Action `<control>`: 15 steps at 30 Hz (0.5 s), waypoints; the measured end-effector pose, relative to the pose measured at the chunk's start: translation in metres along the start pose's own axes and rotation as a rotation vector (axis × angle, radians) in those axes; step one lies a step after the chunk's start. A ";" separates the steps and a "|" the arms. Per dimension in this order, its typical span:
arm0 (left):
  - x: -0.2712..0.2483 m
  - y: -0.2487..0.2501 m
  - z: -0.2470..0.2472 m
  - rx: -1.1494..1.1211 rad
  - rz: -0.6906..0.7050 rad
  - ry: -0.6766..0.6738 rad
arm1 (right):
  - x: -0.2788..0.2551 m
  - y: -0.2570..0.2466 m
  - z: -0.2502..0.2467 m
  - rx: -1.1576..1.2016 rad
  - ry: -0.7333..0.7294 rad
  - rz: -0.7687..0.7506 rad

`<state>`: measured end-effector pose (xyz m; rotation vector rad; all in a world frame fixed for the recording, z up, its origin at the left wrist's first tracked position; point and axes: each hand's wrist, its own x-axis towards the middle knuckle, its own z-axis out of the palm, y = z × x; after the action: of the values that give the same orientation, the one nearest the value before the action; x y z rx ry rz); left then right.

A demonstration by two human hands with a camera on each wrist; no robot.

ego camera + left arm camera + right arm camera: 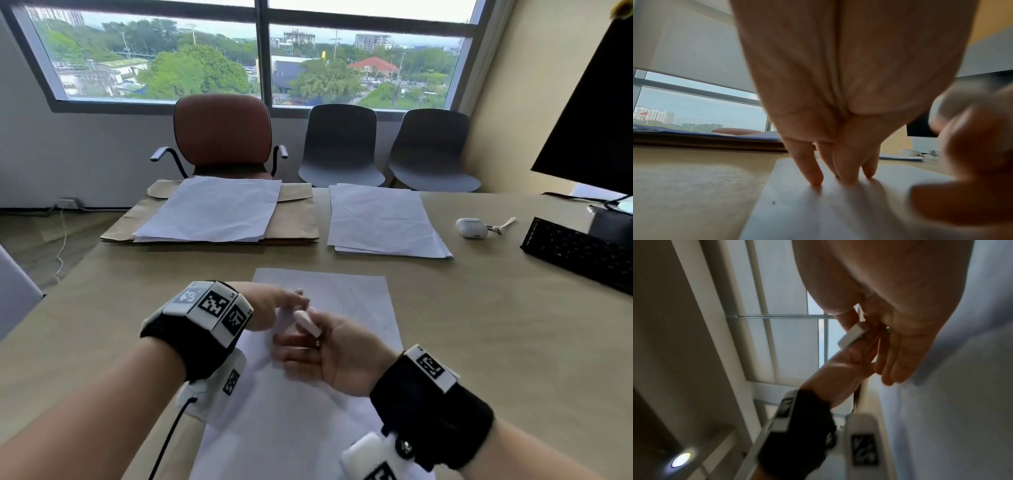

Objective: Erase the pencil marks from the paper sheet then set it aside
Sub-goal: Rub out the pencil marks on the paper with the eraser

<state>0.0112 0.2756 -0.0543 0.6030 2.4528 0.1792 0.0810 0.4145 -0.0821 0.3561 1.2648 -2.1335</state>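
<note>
Table (pixel 479 325) bears paper sheet (pixel 342 298), stacks (pixel 380 219), perhaps earbuds case (pixel 471 228).

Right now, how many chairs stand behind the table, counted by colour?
Reddish-brown padded armchair: 1
Dark grey plastic shell chairs: 2
Total: 3

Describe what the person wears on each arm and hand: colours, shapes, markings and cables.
Bare forearms, no sleeves. Each wrist carries a black band with white blocks bearing black square code markings. On the left band the blocks form an angled row, and a black cable hangs from a white unit beneath. The right band has one block above and a white unit below. The right hand wears a ring.
</note>
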 end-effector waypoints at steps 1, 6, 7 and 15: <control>0.000 0.000 0.001 0.003 0.006 0.000 | 0.004 -0.004 -0.009 0.047 0.077 -0.033; -0.003 0.005 -0.003 0.062 0.043 -0.014 | -0.002 -0.056 -0.080 0.415 0.728 -0.549; -0.003 0.007 -0.004 0.081 0.040 -0.014 | -0.009 -0.061 -0.088 0.422 0.760 -0.605; 0.023 0.037 -0.008 0.114 0.041 0.067 | -0.037 -0.026 -0.049 0.140 0.122 -0.057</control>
<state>0.0041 0.3197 -0.0504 0.7072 2.5298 0.0780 0.0887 0.4797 -0.0702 0.5224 1.2077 -2.2860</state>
